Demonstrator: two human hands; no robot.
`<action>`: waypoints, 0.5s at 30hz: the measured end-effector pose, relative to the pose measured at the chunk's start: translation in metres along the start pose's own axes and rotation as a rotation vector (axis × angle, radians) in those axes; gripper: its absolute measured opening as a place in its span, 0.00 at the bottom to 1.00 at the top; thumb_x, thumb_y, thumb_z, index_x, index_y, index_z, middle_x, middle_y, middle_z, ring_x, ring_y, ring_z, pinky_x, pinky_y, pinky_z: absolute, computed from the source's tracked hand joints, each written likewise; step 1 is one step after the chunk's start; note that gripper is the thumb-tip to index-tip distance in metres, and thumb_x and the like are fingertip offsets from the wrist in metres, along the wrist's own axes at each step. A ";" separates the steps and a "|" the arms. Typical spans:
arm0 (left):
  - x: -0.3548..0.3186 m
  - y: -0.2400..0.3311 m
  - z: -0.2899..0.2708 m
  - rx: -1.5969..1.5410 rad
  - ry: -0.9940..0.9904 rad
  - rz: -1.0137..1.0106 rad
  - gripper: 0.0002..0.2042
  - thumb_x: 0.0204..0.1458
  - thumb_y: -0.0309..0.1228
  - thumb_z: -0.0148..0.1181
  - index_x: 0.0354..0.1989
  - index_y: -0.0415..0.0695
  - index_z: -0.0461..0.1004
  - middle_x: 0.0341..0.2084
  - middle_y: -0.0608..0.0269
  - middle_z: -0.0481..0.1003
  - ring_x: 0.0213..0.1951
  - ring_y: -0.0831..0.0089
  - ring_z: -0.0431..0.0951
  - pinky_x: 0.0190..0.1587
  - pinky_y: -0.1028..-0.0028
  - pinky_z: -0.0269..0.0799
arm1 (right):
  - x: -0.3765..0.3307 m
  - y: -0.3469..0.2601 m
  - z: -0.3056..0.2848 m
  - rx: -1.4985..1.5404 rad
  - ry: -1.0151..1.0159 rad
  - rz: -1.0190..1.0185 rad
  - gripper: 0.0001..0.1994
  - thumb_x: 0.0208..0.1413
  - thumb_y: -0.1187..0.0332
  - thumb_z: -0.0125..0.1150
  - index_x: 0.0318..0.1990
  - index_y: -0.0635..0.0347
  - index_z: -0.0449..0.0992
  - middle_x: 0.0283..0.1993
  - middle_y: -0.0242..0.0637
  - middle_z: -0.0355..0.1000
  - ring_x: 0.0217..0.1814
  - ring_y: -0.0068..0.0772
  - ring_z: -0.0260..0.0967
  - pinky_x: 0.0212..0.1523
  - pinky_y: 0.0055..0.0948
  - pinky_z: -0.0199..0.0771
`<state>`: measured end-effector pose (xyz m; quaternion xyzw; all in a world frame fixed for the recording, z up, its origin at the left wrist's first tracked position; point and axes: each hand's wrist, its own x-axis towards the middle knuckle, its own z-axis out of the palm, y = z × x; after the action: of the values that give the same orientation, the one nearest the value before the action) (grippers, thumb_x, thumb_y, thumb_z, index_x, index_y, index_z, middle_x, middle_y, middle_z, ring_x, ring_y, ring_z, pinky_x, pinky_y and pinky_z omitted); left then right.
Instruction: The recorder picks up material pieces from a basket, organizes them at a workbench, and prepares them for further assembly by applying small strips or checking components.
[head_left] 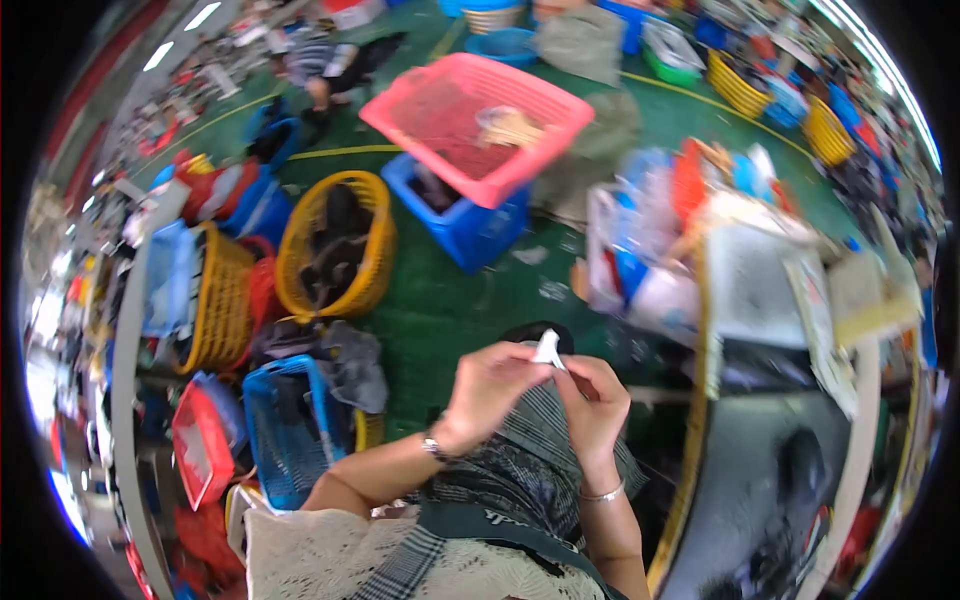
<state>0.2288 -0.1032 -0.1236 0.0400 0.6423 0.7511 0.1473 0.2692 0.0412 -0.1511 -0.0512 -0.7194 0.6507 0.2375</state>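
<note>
Between the fingertips of both my hands is a small white piece (548,350), too small to tell whether it is cloth, paper or plastic. My left hand (492,388) pinches it from the left, thumb and forefinger together. From the right, my right hand (592,398) pinches its lower end. The two hands nearly meet in front of my body, above my lap. A dark patterned skirt or trousers (520,430) lies below them.
Ahead, a pink basket (575,110) sits on a blue bin (485,240). Yellow baskets (385,250) and a blue basket (255,400) with dark items stand to the left. At right are bagged goods (650,200) and a grey worktable (740,460) with a yellow edge.
</note>
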 end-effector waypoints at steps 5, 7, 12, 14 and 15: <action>0.019 -0.014 -0.122 -0.292 0.228 -0.128 0.08 0.57 0.22 0.63 0.44 0.34 0.77 0.40 0.59 0.80 0.40 0.75 0.80 0.43 0.75 0.80 | 0.012 0.010 0.133 -0.123 -0.261 -0.157 0.12 0.50 0.83 0.66 0.44 0.66 0.79 0.40 0.42 0.75 0.36 0.30 0.75 0.35 0.25 0.76; 0.020 -0.017 -0.196 -0.365 0.363 -0.255 0.10 0.59 0.25 0.62 0.47 0.35 0.75 0.38 0.60 0.79 0.38 0.74 0.81 0.42 0.75 0.79 | 0.018 0.005 0.192 -0.082 -0.510 -0.126 0.17 0.50 0.80 0.68 0.50 0.65 0.78 0.43 0.45 0.75 0.36 0.33 0.76 0.36 0.26 0.78; 0.044 0.006 -0.414 -0.664 0.562 0.103 0.13 0.57 0.24 0.56 0.49 0.34 0.72 0.41 0.54 0.77 0.42 0.61 0.80 0.48 0.61 0.79 | 0.064 0.033 0.286 -0.037 -0.821 0.237 0.14 0.56 0.77 0.66 0.50 0.67 0.78 0.43 0.42 0.78 0.40 0.28 0.77 0.42 0.26 0.79; 0.057 0.050 -0.515 -0.662 0.852 0.141 0.13 0.56 0.25 0.53 0.48 0.34 0.71 0.39 0.53 0.77 0.40 0.60 0.80 0.48 0.64 0.78 | 0.091 0.045 0.309 -0.078 -0.863 0.302 0.11 0.57 0.76 0.65 0.47 0.69 0.78 0.41 0.41 0.79 0.41 0.25 0.77 0.42 0.24 0.77; 0.048 0.061 -0.584 -0.644 0.844 0.225 0.11 0.56 0.24 0.52 0.46 0.33 0.71 0.38 0.53 0.77 0.41 0.60 0.80 0.48 0.63 0.78 | 0.103 0.055 0.317 -0.083 -0.900 0.355 0.11 0.57 0.76 0.65 0.46 0.69 0.78 0.39 0.39 0.79 0.40 0.25 0.76 0.41 0.24 0.77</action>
<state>0.0270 -0.6546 -0.1705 -0.2439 0.3747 0.8718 -0.2001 0.0364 -0.2000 -0.1884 0.1039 -0.7561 0.6095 -0.2142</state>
